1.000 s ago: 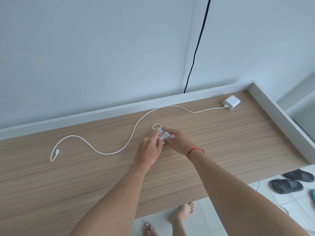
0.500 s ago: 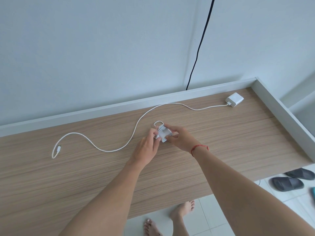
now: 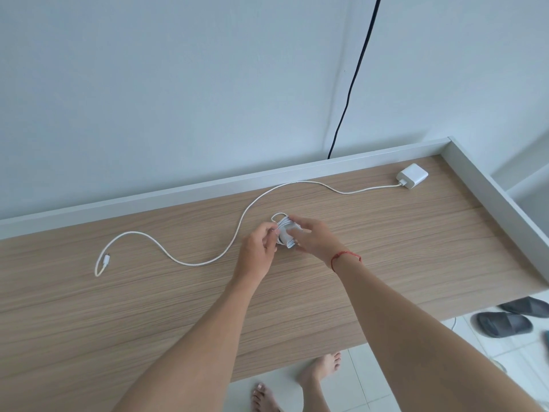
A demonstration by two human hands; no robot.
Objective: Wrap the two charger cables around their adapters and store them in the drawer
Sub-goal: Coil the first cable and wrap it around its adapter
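Observation:
A small white adapter (image 3: 286, 234) with its cable wound around it sits between my hands over the middle of the wooden desk (image 3: 416, 248). My right hand (image 3: 316, 237) grips the adapter from the right. My left hand (image 3: 260, 248) pinches the cable end against its left side; a small loop (image 3: 277, 216) sticks up behind. A second white adapter (image 3: 413, 176) lies at the desk's far right corner. Its long white cable (image 3: 237, 230) snakes left across the desk to a plug end (image 3: 105, 260). No drawer is in view.
A raised white rim (image 3: 208, 188) runs along the desk's back and right side. A black cord (image 3: 353, 81) hangs down the wall behind it. Dark slippers (image 3: 505, 324) and my bare feet (image 3: 318, 371) are on the tiled floor below the front edge.
My hands turned the wrapped adapter slightly; the left fingers now pinch at its left side. The view shifted a little; the second charger has not moved.

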